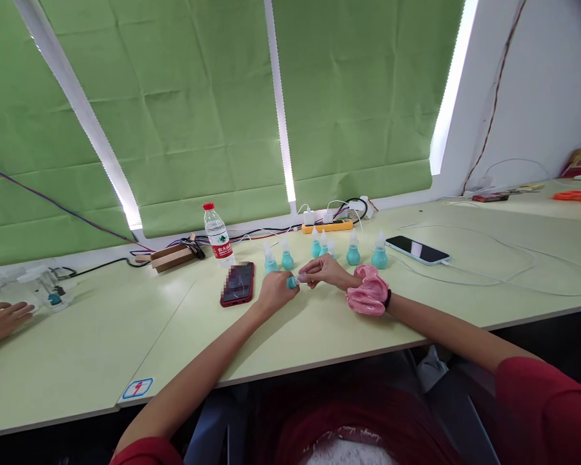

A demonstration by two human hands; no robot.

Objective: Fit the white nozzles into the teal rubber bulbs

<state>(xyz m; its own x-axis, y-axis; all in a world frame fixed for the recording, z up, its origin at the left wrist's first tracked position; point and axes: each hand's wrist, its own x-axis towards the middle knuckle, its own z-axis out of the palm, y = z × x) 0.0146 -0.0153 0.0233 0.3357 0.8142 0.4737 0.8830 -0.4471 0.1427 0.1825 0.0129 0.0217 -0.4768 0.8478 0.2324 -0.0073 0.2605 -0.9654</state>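
Observation:
My left hand [277,292] is closed around a small teal bulb nasal aspirator [291,282], most of which its fingers hide. Pinched in the fingers of my right hand [326,270] is the clear tip [302,278] at that aspirator's end; whether it is seated on the bulb I cannot tell. Several similar aspirators stand upright just beyond my hands, among them one at the left [270,263], one beside it [287,258], one behind my right hand [315,245] and two to the right, a nearer one [379,257] and its neighbour [353,254].
A phone in a red case [238,284] and a water bottle [217,234] are left of my hands. To the right, a phone [416,250] is on a white cable. Behind are an orange power strip [327,226] and a cardboard tray [174,256]. Another person's hand [4,321] is near clear containers [46,287].

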